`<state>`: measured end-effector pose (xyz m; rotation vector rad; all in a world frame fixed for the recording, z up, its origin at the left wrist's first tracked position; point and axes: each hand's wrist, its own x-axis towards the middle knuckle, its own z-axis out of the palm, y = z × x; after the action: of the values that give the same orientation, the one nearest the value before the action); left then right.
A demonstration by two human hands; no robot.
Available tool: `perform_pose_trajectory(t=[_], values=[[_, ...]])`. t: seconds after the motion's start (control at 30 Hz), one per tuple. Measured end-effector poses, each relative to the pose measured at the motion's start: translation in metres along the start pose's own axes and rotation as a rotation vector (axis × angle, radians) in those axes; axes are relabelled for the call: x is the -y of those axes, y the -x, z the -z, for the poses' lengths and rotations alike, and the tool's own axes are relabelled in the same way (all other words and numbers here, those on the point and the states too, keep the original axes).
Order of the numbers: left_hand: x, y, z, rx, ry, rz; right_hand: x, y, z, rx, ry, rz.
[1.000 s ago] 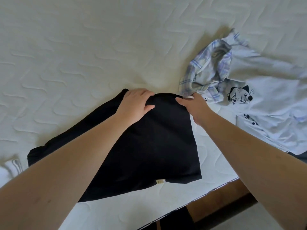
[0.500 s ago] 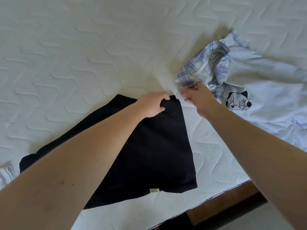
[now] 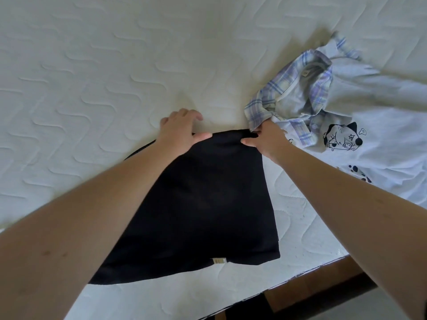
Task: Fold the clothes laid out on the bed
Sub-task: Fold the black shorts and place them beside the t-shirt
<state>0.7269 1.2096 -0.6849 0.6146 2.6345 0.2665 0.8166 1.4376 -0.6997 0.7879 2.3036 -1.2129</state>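
Left forearm hides the black garment's (image 3: 208, 204) left part; white shirt (image 3: 381, 162) cropped right

View: single head camera, wide-angle
Facing: forward and steeply down onto the bed (image 3: 115, 77)
Nearness: close, at arm's reach
Frame: near bed edge, lower right
Shared views: none

A folded garment (image 3: 203, 204) lies on the bed (image 3: 92, 77) near its front edge; a shirt (image 3: 369, 125) lies to its right, just beside it.
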Motion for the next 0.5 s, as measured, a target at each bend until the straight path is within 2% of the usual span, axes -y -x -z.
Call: perform_pose_trajectory(t=[0.1, 0.2, 0.33, 0.4, 0.5], values=[[0.035, 0.014, 0.006, 0.103, 0.15, 0.084, 0.003, 0.0, -0.004, -0.106, -0.068, -0.049], [0.05, 0.019, 0.004, 0.104, 0.25, 0.077, -0.001, 0.006, -0.002, -0.138, -0.2, -0.03], [0.055, 0.017, 0.003, 0.056, 0.291, 0.138, 0.002, 0.006, 0.003, -0.122, -0.195, -0.122], [0.058, 0.015, 0.004, 0.042, 0.299, 0.168, 0.012, 0.0, 0.005, -0.064, -0.28, -0.203], [0.063, 0.015, 0.005, 0.037, 0.303, 0.183, 0.026, -0.006, 0.007, -0.017, -0.245, -0.288]])
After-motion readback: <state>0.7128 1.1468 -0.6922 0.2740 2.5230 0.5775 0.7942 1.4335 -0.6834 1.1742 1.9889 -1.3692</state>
